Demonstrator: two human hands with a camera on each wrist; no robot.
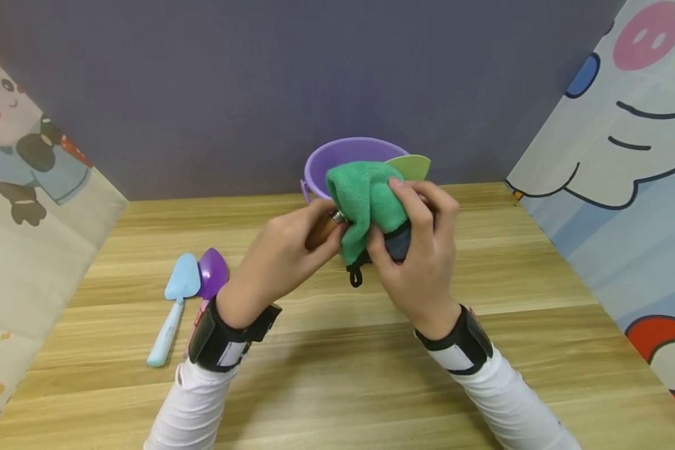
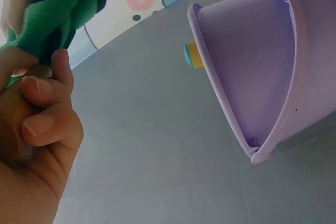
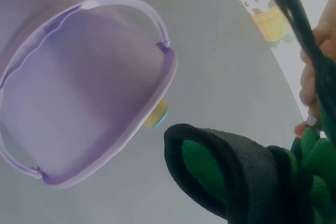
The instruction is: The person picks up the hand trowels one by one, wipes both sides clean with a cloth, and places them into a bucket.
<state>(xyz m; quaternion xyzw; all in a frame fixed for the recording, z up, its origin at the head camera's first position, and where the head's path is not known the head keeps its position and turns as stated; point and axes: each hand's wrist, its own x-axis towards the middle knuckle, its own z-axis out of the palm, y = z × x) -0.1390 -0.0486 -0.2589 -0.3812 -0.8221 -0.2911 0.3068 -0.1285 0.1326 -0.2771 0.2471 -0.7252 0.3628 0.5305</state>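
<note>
My left hand [image 1: 292,247] grips a wooden handle [image 1: 319,232] with a metal collar. In line with it, a light green blade [image 1: 409,167] shows past a green cloth [image 1: 365,194], like a small garden trowel; the middle is hidden under the cloth. My right hand [image 1: 422,250] holds the cloth folded over the tool, thumb in front, fingers over the far side. The cloth has a dark grey backing [image 3: 254,174], black edging and a black hanging loop [image 1: 355,276]. Behind the hands stands a purple bucket [image 1: 315,164], its handle [image 2: 300,45] lying across its mouth in the left wrist view.
Left of my hands, a light blue toy trowel [image 1: 182,276] and a purple toy shovel [image 1: 212,273] lie side by side on the wooden table [image 1: 326,387]. A tan stub with a teal end [image 2: 194,56] shows past the bucket's rim. A grey panel [image 1: 214,100] closes the back.
</note>
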